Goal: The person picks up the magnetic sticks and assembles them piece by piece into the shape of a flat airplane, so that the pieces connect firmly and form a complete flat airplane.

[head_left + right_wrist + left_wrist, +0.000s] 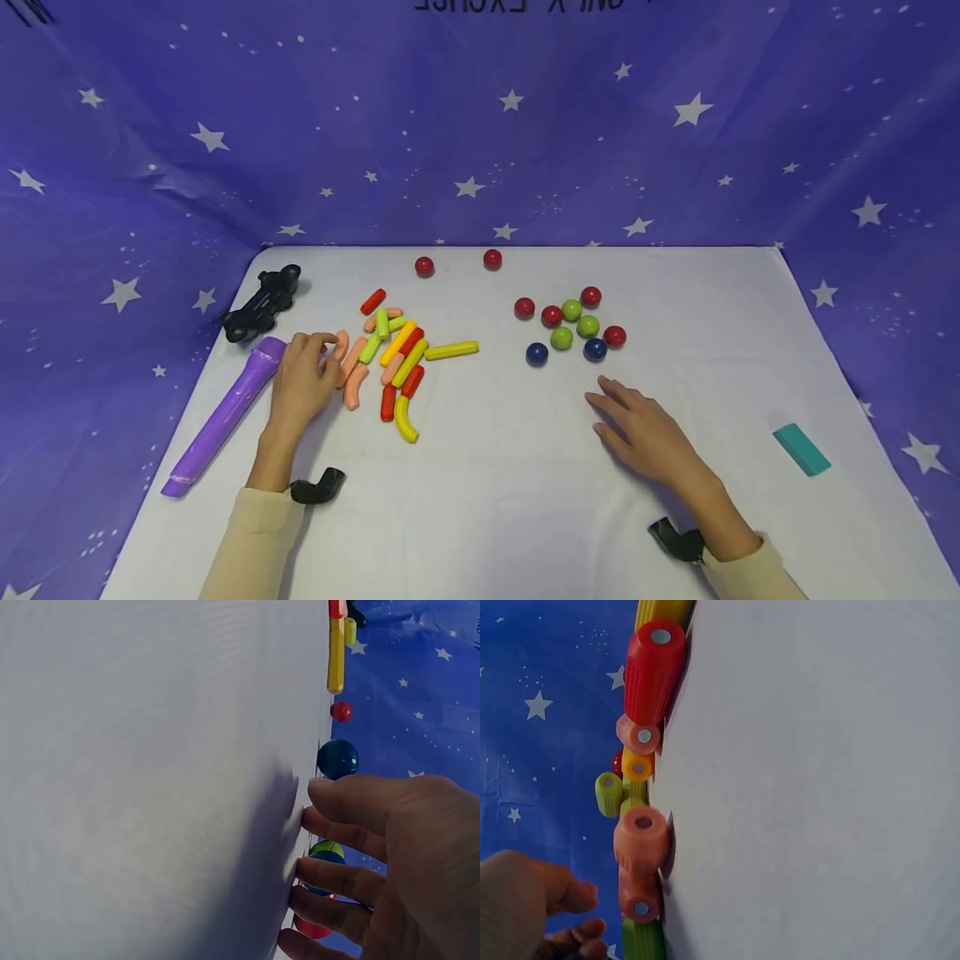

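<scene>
My left hand is at the left edge of a cluster of colored magnetic sticks, fingers loosely bent beside a curved pink stick. In the left wrist view, a gap shows between the thumb and fingers of the left hand, with nothing visible in it. Pink sticks with metal end discs lie beside that hand. My right hand hovers low or rests over the white cloth, fingers spread, below a group of balls. Nearest are a blue ball and a red ball. Its palm is bare.
A purple tube lies left of the left hand, with a black knobbed object behind it. Two red balls, one at the back, lie apart. A teal block sits far right. Starry blue cloth surrounds the table.
</scene>
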### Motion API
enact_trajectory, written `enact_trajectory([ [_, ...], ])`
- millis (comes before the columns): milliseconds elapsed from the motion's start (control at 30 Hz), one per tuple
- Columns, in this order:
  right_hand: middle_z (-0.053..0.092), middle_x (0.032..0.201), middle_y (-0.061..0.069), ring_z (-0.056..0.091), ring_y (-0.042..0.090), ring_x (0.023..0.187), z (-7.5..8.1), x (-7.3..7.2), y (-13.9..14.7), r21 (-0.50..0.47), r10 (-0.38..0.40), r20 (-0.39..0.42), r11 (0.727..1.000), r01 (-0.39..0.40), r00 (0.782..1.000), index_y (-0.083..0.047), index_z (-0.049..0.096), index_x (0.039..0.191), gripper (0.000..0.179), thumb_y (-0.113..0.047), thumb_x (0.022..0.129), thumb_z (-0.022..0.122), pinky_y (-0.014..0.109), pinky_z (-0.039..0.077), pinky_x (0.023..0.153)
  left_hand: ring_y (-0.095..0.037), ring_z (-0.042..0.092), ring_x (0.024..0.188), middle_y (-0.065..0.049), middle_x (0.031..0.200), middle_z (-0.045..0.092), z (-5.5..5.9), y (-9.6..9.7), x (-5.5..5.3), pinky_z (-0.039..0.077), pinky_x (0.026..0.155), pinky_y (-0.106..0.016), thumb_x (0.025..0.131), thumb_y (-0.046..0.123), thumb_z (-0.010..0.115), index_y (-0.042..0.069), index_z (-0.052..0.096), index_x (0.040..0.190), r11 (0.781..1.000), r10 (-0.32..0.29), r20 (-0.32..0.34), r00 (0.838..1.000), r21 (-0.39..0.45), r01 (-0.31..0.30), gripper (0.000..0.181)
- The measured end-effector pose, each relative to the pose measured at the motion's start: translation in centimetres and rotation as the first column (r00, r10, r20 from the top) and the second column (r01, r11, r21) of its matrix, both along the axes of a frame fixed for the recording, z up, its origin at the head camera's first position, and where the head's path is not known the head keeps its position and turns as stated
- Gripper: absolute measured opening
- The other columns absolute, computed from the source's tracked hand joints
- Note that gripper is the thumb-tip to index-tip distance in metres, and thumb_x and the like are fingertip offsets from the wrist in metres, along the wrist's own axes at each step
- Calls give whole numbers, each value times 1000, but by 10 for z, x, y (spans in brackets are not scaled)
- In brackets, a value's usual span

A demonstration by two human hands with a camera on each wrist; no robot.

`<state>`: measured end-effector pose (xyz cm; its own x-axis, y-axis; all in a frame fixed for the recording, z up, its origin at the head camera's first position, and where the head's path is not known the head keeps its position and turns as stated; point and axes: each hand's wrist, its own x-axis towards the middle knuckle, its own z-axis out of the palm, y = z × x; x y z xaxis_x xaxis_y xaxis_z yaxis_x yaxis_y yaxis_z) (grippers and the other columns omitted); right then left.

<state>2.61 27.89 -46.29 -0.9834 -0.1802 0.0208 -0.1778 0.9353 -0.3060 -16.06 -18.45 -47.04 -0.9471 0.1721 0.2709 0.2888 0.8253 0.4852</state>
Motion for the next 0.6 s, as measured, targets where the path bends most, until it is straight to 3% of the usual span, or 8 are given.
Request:
enact_trajectory([
  [167,51,143,19,52,39,127,-1,0,-2,2,-1,3,1000,1,1000,-9,61,132,45,-24,90,69,56,44,99,-32,52,84,-18,96,59,6,-1,-1,39,70,-45,89,9,63,1,65,113,1000,6,12,1000,-8,-5,25],
  [400,52,142,19,53,39,126,-1,-1,0,11,2,-5,1000,-2,1000,-9,61,132,45,-25,90,69,56,45,99,-29,54,85,-19,101,59,-2,-6,-10,41,72,-40,92,14,67,-3,61,121,999,-3,159,987,-37,9,34],
  [600,52,142,20,54,40,125,0,-1,1,10,8,-12,1000,-8,1000,-8,62,131,45,-24,90,69,56,45,98,-31,55,81,-20,95,59,-4,-4,-13,41,69,-39,88,12,70,-6,64,121,1000,8,107,994,-27,-5,37],
])
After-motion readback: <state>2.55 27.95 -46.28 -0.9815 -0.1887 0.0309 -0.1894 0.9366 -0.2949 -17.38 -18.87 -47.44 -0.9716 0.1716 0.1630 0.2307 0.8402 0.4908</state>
